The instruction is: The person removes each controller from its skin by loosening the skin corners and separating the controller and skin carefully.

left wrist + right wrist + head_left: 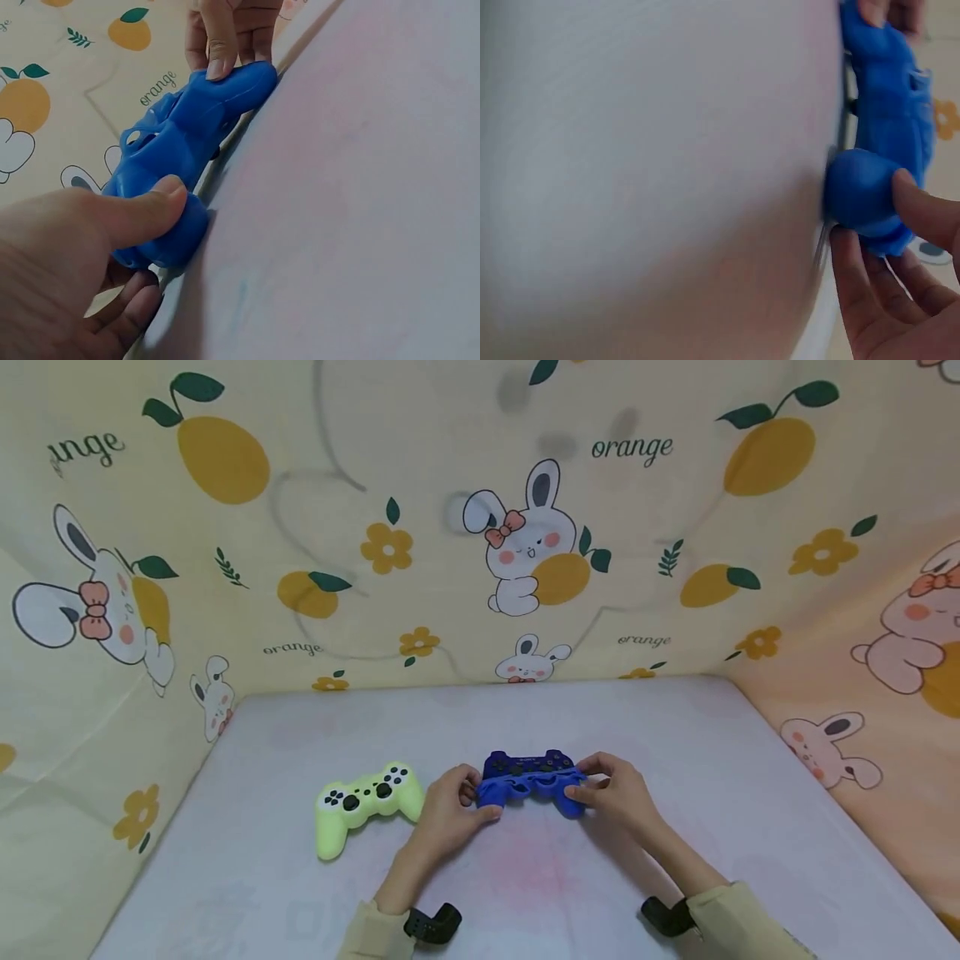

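A dark blue game controller (527,766) rests on the white table, with a brighter blue silicone cover (567,802) over its two handles. The cover's upper edge lies bunched across the controller's face, and the top part with the buttons is bare. My left hand (448,810) grips the covered left handle, its thumb pressing the cover's near side in the left wrist view. On the other side my right hand (621,789) pinches the covered right handle; the right wrist view shows the thumb on the rounded cover end (861,187) and fingers behind it.
To the left of my left hand lies a second controller in a pale yellow-green cover (330,835), its buttons and sticks facing up. A patterned cloth (450,593) with rabbits and oranges walls the table (285,727) at the back and both sides.
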A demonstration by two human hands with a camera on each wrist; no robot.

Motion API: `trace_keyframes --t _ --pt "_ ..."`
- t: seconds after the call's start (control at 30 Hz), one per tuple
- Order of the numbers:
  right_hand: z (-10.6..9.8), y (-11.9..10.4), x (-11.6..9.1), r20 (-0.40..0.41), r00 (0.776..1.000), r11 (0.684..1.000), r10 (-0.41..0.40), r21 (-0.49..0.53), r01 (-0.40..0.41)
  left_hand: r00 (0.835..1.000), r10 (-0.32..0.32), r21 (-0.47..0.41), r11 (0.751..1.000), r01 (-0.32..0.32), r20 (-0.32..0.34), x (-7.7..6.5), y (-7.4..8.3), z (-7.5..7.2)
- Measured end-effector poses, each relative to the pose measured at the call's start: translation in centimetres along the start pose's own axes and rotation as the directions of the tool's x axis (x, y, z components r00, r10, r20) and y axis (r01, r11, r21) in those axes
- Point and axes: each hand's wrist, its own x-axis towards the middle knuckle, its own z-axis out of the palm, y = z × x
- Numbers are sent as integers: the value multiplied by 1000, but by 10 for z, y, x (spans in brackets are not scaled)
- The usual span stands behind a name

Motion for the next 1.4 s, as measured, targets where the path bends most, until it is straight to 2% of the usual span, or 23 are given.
trace_keyframes --t 0.13,0.27,0.4,0.5,0.63,0.77,0.97,1.1,1.23,1.3,1.4 --pt "-5 0 1 40 999 995 -28 -92 32 999 -18 12 1000 18 47 1 -1 1" --pt "-10 2 1 124 987 990 -105 -78 115 995 -8 21 1000 6 96 1 -2 1" --pt "-13 5 4 186 956 969 -226 -56 240 997 11 23 1000 -13 72 1 -2 0" --pt "-15 8 8 192 943 952 -272 -93 293 998 39 21 999 -40 49 2 -2 0" --pt "-19 9 11 193 947 949 -257 -137 285 996 76 -3 997 -76 38 2 -2 1" --pt "-21 9 12 194 948 948 -252 -146 282 996 86 -19 996 -85 32 3 -2 1" --pt "-19 11 14 201 944 947 -263 -133 292 997 74 31 997 -74 22 3 -2 -1" --pt "-14 6 10 177 961 966 -213 -111 234 999 34 36 999 -35 15 2 0 -2" --pt "-5 -5 -4 80 995 995 -62 -69 67 1000 13 32 999 -13 27 2 1 -3" --pt "0 -12 -12 39 999 999 23 -29 -22 999 6 27 1000 -7 37 1 1 -3" --pt "5 -19 -20 6 995 993 103 51 -103 999 -3 27 1000 2 47 1 2 -3"
